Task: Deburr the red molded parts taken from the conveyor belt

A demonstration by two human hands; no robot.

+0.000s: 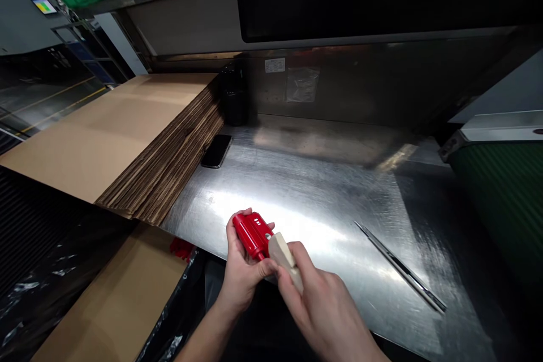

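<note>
Both forearms rose from the six o'clock edge of the view, bare to the wrist. The left hand (241, 271) angled toward one o'clock, fingers curled upward and closed in a grip, thumb pressed across the front. The right hand (322, 308) sat just at its four o'clock, back turned to the camera, knuckles bent, fingers folded inward and pinched toward eleven o'clock. The two hands touched at the fingertips.

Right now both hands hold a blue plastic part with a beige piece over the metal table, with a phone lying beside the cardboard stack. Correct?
Not quite: the plastic part is red, not blue, as the head view shows. Both the left hand and the right hand hold it with the beige piece over the metal table; the phone lies beside the cardboard stack.
</note>
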